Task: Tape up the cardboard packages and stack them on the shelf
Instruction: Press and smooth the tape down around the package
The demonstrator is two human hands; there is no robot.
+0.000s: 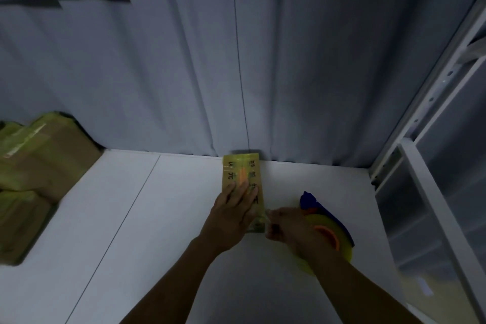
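Our left hand [234, 208] lies flat on the near half of the box [243, 173], fingers straight, pressing down and holding nothing. Our right hand [289, 231] is clenched around the dispenser [328, 234] just beside the box's near right corner. Its knuckles hide exactly how the fingers sit on the handle.

The box lies lengthwise on the shelf [157, 218], its far end up against the curtain [289, 73]. A glossy strip of tape already runs along its top seam.

In our judgement the step in hand is finishing that strip at the near end. To do it well:
- We keep the flat palm firm so the light box cannot slide or lift.
- We draw the dispenser low and straight over the near edge.
- We tear cleanly against the blade.
- We rub the seam outward to press out bubbles.

Counted:
- one box under our hand
- one dispenser carrying one roll
- two hands
- at the far left, a pile [39, 155] of taped packages, apparently three, though the dim light blurs their edges
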